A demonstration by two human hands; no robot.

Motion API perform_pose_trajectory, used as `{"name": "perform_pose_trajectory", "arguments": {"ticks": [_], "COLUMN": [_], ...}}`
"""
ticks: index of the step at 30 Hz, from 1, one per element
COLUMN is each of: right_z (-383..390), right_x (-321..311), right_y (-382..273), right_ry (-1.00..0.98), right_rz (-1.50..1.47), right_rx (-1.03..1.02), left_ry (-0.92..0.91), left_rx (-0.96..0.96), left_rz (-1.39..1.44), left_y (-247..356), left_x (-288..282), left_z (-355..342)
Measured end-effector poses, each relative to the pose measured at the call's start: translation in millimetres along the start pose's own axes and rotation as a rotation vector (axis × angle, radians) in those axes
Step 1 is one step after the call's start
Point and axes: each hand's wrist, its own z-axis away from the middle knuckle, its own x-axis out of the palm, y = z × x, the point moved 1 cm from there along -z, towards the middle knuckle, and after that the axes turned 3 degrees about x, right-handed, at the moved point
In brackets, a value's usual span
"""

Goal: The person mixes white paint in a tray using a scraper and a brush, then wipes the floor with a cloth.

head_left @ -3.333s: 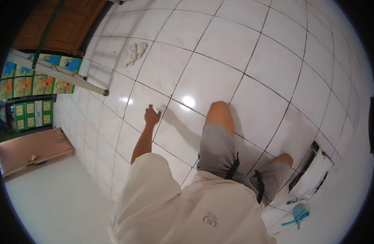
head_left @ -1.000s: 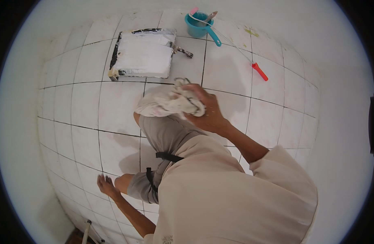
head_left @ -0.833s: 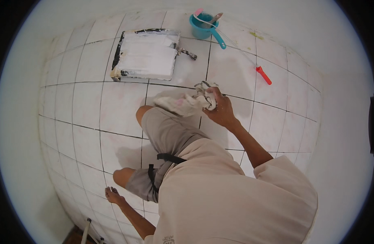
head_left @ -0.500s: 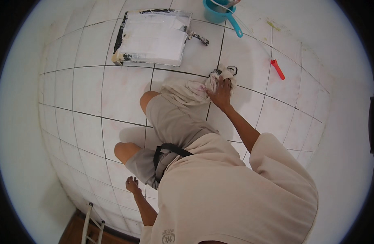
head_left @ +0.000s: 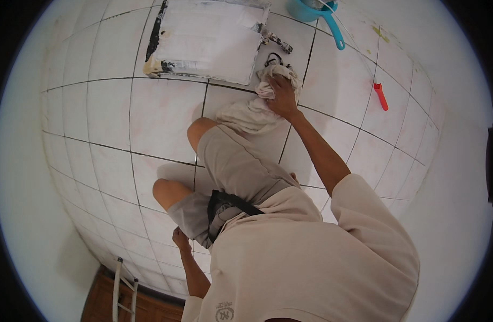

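Note:
My right hand (head_left: 283, 99) is closed on a bunched, off-white cloth (head_left: 263, 88) on the tiled floor. Black loops, perhaps a strap, stick out at the cloth's far end. The rest of the cloth spreads beside my right knee. Just left of it lies a paint tray (head_left: 206, 45), full of white paint and smeared black and tan along its edges. A paint-spattered handle (head_left: 278, 43) projects from the tray's right side. Down by my other knee, my left hand (head_left: 181, 240) has its fingers curled, and I see nothing in it.
A turquoise dipper (head_left: 305, 12) with a handle stands at the far right, something inside it. A red-handled tool (head_left: 381, 96) with a thin wire rod leans there. White walls enclose the floor. At lower left are a ladder (head_left: 117, 290) and a brown wooden door (head_left: 99, 295).
My right hand has moved forward and left with the bunched cloth, closer to the tray. My left hand has shifted slightly, its fingers more curled. The whole view has shifted a little.

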Motion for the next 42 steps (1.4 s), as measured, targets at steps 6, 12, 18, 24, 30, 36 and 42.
{"name": "perform_pose_trajectory", "arguments": {"ticks": [6,12,18,24,30,36,42], "right_z": [0.3,36.6,16.3,23.3,52.0,-27.5,44.1], "right_x": [14.4,-7.1,-37.0,-64.3,-7.8,4.2,-21.5], "right_y": [-4.0,-21.9,21.7,-8.4,-35.0,-31.0,-24.0], "right_ry": [-0.120,-0.395,-0.382,0.266,0.149,-0.105,-0.455], "right_rz": [-0.026,-0.058,-0.637,0.202,0.284,0.043,0.106], "right_rx": [-0.220,-0.322,0.544,0.168,0.189,-0.158,-0.348], "left_ry": [-0.086,-0.112,-0.108,-0.086,-0.151,0.118,0.181], "left_rx": [-0.017,0.118,0.226,0.042,0.015,0.184,0.689], "left_rz": [0.109,0.023,-0.117,-0.064,-0.155,0.193,0.016], "left_y": [-1.2,-26.4,-43.7,-35.5,-43.1,-10.6,192.1], "left_x": [7.4,0.9,0.8,0.5,-6.5,-17.1,56.4], "left_z": [-3.2,-12.3,2.3,13.7,5.1,-29.3,-32.2]}}
